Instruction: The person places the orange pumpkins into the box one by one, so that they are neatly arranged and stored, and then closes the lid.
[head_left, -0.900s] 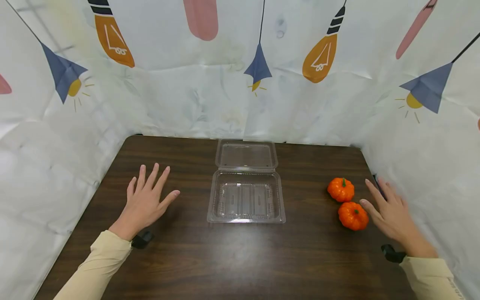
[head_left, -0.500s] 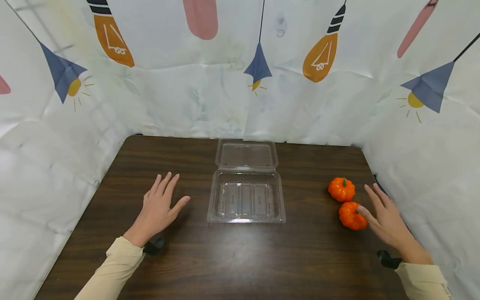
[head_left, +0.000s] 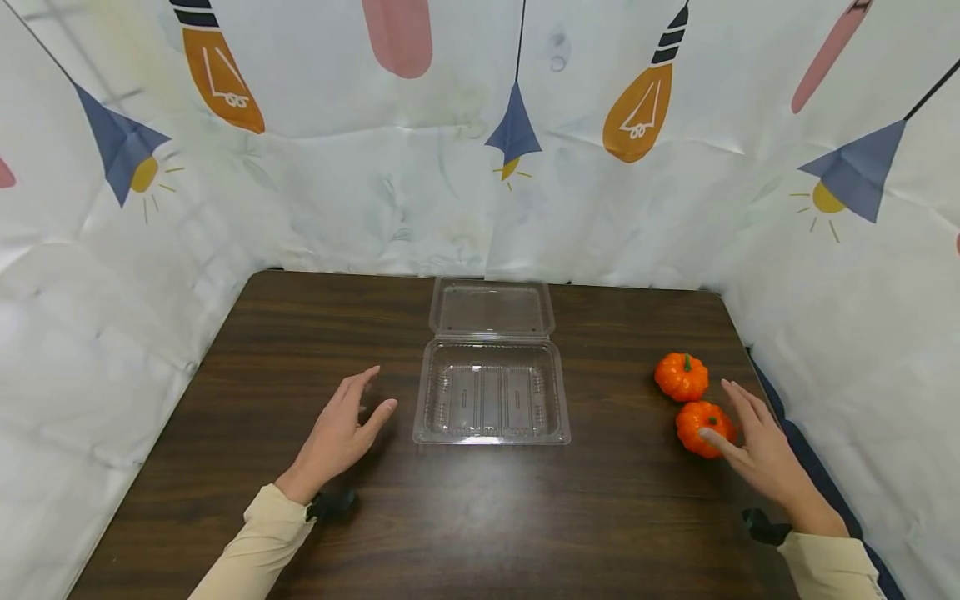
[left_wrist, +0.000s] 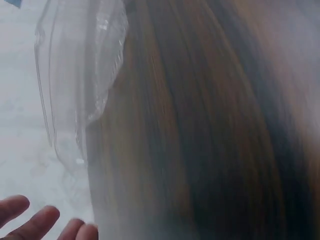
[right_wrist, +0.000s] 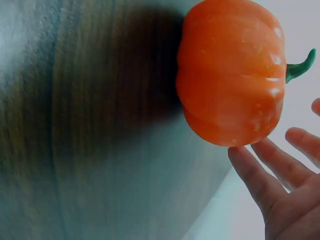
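Two small orange pumpkins lie together on the right of the table. My right hand [head_left: 765,454] is at the right side of the nearer pumpkin [head_left: 693,427], with the thumb overlapping its front in the head view. The right wrist view has one pumpkin [right_wrist: 230,75] with a green stem, beside spread fingers [right_wrist: 255,180]; whether they touch it I cannot tell. Behind it sits the farther pumpkin [head_left: 678,377]. To the left of a clear plastic clamshell container [head_left: 491,440], my left hand [head_left: 337,433] holds nothing, its fingers loosely bent.
The container stands at the table's middle with its lid [head_left: 491,308] folded back toward the far edge. A dark wood-grain table [head_left: 450,533] carries everything. Printed white cloth [head_left: 337,192] hangs behind and on both sides. Dark wrist cameras sit on both wrists.
My left hand has moved right toward the container, its fingers drawing together. My right hand has shifted left, and its thumb now overlaps the nearer pumpkin. Pumpkins and container have stayed put.
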